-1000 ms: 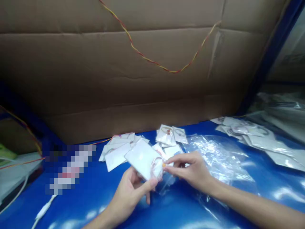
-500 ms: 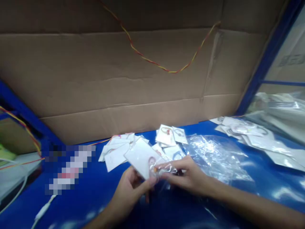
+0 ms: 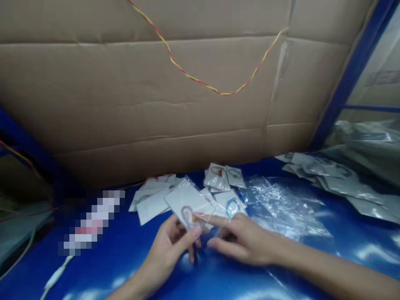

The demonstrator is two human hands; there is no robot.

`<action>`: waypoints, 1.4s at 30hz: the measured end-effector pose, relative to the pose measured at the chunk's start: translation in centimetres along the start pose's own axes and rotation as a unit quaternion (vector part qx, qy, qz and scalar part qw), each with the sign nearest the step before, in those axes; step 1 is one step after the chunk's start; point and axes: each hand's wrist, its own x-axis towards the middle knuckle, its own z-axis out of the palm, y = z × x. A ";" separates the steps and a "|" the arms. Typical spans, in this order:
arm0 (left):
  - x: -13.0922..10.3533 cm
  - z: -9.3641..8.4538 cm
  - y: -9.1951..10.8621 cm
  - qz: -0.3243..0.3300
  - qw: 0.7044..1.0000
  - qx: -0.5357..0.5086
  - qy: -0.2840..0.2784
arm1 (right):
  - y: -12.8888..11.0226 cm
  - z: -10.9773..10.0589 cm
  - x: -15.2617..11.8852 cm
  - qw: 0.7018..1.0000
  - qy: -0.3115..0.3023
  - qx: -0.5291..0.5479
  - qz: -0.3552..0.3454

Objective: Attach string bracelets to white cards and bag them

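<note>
My left hand pinches the lower edge of a white card, thumb in front and fingers behind. A thin pinkish loop with a small orange-yellow bit lies on the card's lower part. Clear plastic shows around the card. With its index finger stretched out, my right hand touches the plastic beside the loop. Its thumb is spread apart below, and nothing is gripped between them. Just behind the hands, another card carries a blue loop.
Several white cards lie left of centre, with more bagged cards behind the hands. Clear plastic bags spread on the blue tabletop. A card pile is at right; a cardboard wall stands behind.
My right hand's thumb and index finger have parted from the plastic at the card's lower edge; the index finger now points along it. The left hand keeps hold, and the loop shows more clearly.
</note>
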 end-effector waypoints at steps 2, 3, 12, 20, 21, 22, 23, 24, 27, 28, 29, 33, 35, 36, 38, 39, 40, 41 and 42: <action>0.0 0.0 0.0 -0.004 1.000 0.007 0.012 | 0.2 0.2 0.0 1.000 0.013 0.001 -0.014; 0.1 0.1 0.0 -0.005 1.000 0.008 0.017 | 0.4 0.3 0.0 1.000 0.024 0.004 -0.017; 0.6 -0.2 -0.6 -0.006 1.000 -0.003 0.022 | 1.8 1.0 0.1 0.985 0.166 -0.013 -0.051; 0.5 -0.2 -0.7 -0.006 0.999 -0.027 0.040 | 2.2 1.3 0.3 0.960 0.255 -0.016 -0.118; 0.5 -0.2 -0.7 -0.005 0.999 -0.027 0.036 | 2.2 1.3 0.3 0.960 0.248 -0.015 -0.127; 0.5 -0.3 -0.8 -0.007 0.999 -0.027 0.031 | 2.2 1.3 0.3 0.963 0.233 -0.016 -0.133; 0.5 -0.3 -0.9 -0.007 0.999 -0.024 0.027 | 2.3 1.3 0.2 0.968 0.213 -0.017 -0.132; 0.5 -0.3 -0.9 -0.006 0.999 -0.020 0.025 | 2.3 1.3 0.2 0.972 0.196 -0.019 -0.130; 0.5 -0.3 -0.9 -0.006 1.000 -0.011 0.025 | 2.2 1.3 0.2 0.977 0.170 -0.031 -0.128; 0.5 -0.3 -0.8 -0.005 0.999 -0.009 0.030 | 2.1 1.2 0.2 0.978 0.164 -0.034 -0.123; 0.5 -0.2 -0.8 -0.005 0.999 -0.009 0.031 | 1.9 1.1 0.2 0.980 0.157 -0.039 -0.116; 0.5 -0.1 -0.5 -0.002 1.000 -0.010 0.019 | 1.3 0.7 0.2 0.991 0.088 -0.077 -0.058; 0.5 -0.1 -0.4 0.000 1.000 -0.003 0.016 | 1.1 0.6 0.2 0.991 0.070 -0.103 -0.042; 0.5 -0.1 -0.5 0.000 1.000 0.001 0.018 | 1.0 0.6 0.2 0.990 0.067 -0.118 -0.036; 0.4 -0.1 -0.6 0.007 1.000 0.006 0.018 | 1.0 0.7 0.1 0.987 0.071 -0.143 -0.030; 0.4 -0.2 -0.6 0.009 1.000 0.004 0.014 | 1.1 0.7 0.2 0.985 0.072 -0.151 -0.029; 0.3 -0.2 -0.6 0.009 1.000 -0.004 0.010 | 1.1 0.7 0.2 0.985 0.072 -0.157 -0.028; 0.3 -0.2 -0.7 0.005 1.000 -0.019 0.008 | 1.2 0.7 0.2 0.984 0.070 -0.160 -0.028; 0.2 -0.2 -0.6 -0.001 0.999 -0.039 0.007 | 1.2 0.7 0.2 0.984 0.069 -0.159 -0.030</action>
